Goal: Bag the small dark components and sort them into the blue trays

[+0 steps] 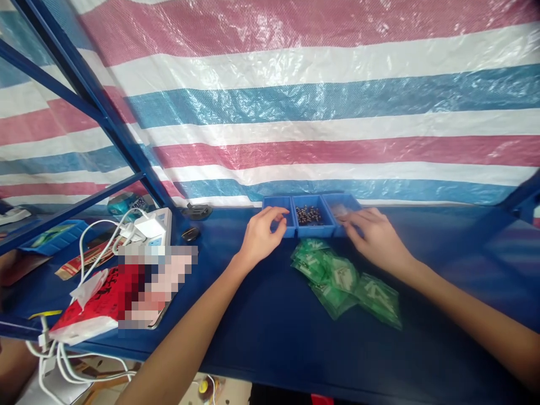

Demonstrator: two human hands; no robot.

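Note:
Three blue bins stand in a row at the back of the table. My left hand [264, 233] is over the left bin [291, 230], thumb and forefinger curved with a gap between them and nothing visible in it. Small metal screw-like parts [307, 215] fill part of the middle bin [316, 231]. My right hand [375, 236] reaches into the right bin [343, 198], fingertips drawn together beside clear, whitish pieces [338, 210]. Whatever the fingertips grip is too small to make out. In front of the bins lies a loose pile of green plastic packets [337, 275].
Left of my arm are a red tissue pack [101, 298], a partly blurred phone-like item [169, 287], a white power strip [162, 228] with cables and a small black object [190, 234]. A blue metal frame [113, 140] rises at left before a striped plastic sheet [316, 107].

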